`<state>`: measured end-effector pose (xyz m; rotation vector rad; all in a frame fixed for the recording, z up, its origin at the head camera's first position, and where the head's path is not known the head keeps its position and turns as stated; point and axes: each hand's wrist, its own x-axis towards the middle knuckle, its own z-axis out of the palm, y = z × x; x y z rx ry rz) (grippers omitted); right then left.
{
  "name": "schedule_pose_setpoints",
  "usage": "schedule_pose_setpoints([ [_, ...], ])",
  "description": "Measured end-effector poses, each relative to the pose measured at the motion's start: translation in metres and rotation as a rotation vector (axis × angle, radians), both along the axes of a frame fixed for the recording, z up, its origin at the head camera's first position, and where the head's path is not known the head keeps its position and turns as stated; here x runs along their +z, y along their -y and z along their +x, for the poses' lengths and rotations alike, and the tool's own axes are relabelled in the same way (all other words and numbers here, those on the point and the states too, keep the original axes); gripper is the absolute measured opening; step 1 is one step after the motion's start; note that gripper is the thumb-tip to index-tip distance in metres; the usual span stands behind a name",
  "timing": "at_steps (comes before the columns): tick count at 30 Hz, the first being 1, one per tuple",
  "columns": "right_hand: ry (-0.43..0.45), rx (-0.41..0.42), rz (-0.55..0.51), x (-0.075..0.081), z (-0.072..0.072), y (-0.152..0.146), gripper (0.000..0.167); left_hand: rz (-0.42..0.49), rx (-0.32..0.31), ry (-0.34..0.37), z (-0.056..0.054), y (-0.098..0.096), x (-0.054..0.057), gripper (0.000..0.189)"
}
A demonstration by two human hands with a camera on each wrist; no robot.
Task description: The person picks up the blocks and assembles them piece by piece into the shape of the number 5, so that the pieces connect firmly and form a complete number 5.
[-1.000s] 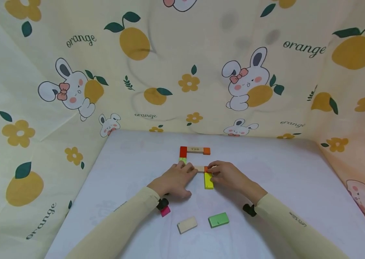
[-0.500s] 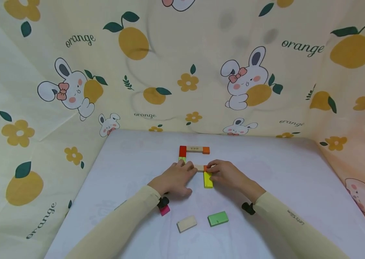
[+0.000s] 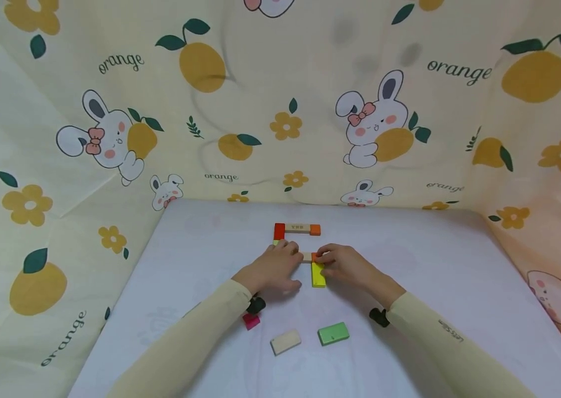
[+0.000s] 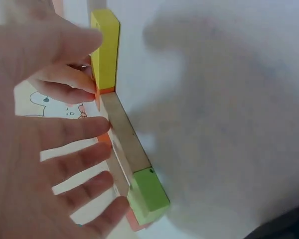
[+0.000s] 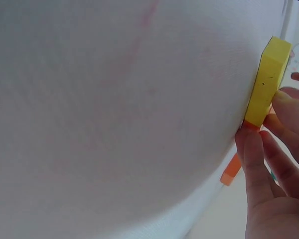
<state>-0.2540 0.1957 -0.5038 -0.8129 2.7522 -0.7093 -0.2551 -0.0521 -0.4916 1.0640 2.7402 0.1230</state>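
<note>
Small coloured blocks lie joined in a winding line on the white table. My left hand is spread over the left part, fingertips at the side of a plain wooden block and near a light green block. Its thumb reaches toward the yellow block. With its fingertips, my right hand pinches the small orange block where the wooden and yellow blocks meet; its thumb lies by the yellow one's side. Farther back, a red block joins another wooden block ending in an orange one.
Nearer me lie a loose wooden block, a green block and a pink block, the last close by my left wrist. A printed cloth with rabbits and oranges hangs behind the table.
My left hand has shifted slightly right, its thumb closer to the yellow block. The right hand stays at the orange block. The head view has drifted a little.
</note>
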Motion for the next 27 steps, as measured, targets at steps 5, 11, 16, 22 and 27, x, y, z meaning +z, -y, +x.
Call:
schedule_pose_setpoints([
  [5, -0.017, 0.020, -0.015, -0.001, -0.002, 0.003, 0.031, 0.219, 0.031, 0.054, 0.011, 0.003, 0.011, 0.050],
  [11, -0.002, 0.006, -0.034, -0.002, -0.002, 0.002, 0.027, 0.377, -0.012, 0.130, 0.035, 0.003, 0.025, 0.045],
  [16, -0.009, 0.012, -0.029, -0.001, -0.003, 0.001, 0.028, 0.378, -0.061, 0.165, 0.062, -0.008, 0.025, 0.039],
  [22, -0.014, 0.015, -0.026, 0.001, -0.002, -0.002, 0.030, 0.237, -0.148, 0.130, 0.095, -0.030, 0.006, 0.042],
  [27, 0.026, -0.017, -0.023, 0.000, -0.001, -0.003, 0.031, 0.175, -0.167, 0.155, 0.108, -0.041, -0.003, 0.047],
])
